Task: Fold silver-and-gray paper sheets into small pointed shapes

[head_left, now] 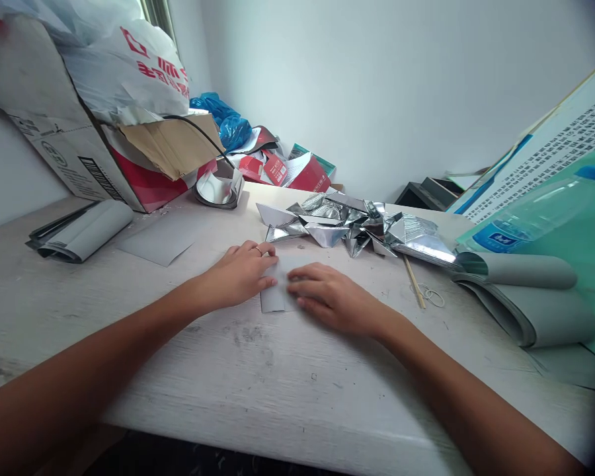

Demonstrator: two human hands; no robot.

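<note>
A grey paper sheet [272,302] lies at the frame's centre on the whitish tabletop [287,396]. The left hand [242,272], unclenched, thumb apart, rests on its left side; the right hand [334,299], blurred, curves over its right, whether pinching I cannot tell. Folded silver foil pieces [327,235] lie just above.
</note>
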